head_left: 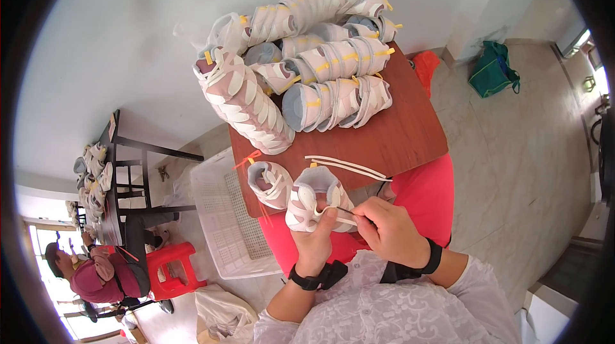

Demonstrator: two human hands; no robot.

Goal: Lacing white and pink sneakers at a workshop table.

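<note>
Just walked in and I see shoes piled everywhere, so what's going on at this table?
A person seated at a small wooden table holds a pink and white shoe upper in the left hand, while the right hand pinches a white lace at its front. A second upper lies beside it, and two loose laces lie on the table. Stacks of nested uppers fill the table's far half. A white basket sits on the floor to the left, and another person sits farther off.

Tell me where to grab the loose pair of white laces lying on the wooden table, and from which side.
Pinch the white laces near their left ends, coming from above. They lie flat on the wooden table, and that end sits on bare wood behind the held shoe upper; the right ends run off the table edge.
</note>
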